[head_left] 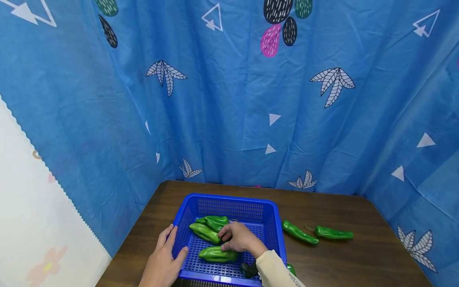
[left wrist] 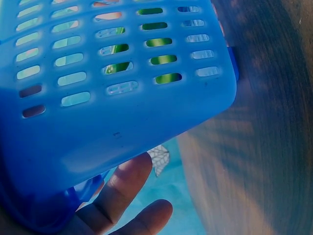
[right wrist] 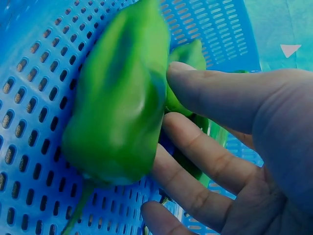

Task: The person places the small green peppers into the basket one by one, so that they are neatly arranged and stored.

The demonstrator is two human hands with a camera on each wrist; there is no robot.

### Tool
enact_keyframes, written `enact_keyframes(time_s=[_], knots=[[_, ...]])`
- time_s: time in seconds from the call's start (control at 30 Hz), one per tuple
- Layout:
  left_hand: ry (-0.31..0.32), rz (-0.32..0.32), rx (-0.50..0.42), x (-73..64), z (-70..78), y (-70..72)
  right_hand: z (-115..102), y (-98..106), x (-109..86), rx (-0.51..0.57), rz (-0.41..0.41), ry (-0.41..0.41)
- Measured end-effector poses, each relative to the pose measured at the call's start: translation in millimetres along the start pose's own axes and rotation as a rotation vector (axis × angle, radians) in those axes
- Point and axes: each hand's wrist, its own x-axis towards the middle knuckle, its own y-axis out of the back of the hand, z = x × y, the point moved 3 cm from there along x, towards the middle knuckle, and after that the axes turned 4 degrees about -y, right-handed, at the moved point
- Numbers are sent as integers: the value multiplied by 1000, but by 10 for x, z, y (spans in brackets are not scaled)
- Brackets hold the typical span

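A person's right grip (head_left: 238,238) reaches down into a blue basket (head_left: 229,196), its thumb and fingers parted by a moderate gap, pinching nothing. Just to its left lies a nearest pepper (head_left: 213,255), green and glossy, on the basket floor; in the right wrist view the thumb and fingertips meet one edge of this pepper, and whether they press on it I cannot tell. The same view shows the stem at the pepper's broad end.

To the left of the right grip, a little farther from the person, a second pepper (head_left: 203,232) lies close to its fingertips. Beyond that sits a third pepper (head_left: 216,222), with more green partly hidden behind it. A dark object (head_left: 249,270) shows by the right grip's wrist, too covered to name.

The left grip (head_left: 163,259) rests at the basket's left side, well apart from the right grip, fingers extended along the outside and thumb spread toward the rim.

To the right of the right grip, outside the basket, a curved pepper (head_left: 300,232) and a straighter pepper (head_left: 334,233) lie near each other on the dark wooden tabletop (head_left: 358,259). Past both grips hangs a blue curtain (head_left: 236,103).
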Motion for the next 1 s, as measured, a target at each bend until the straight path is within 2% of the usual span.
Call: enact_keyframes(time_s=[0.57,1.0], knots=[[20,-10,-2,7,4,-3,17,32,9,30,43,21],[20,-10,10,-11,14,13,-42,67,-2,42,130,66]])
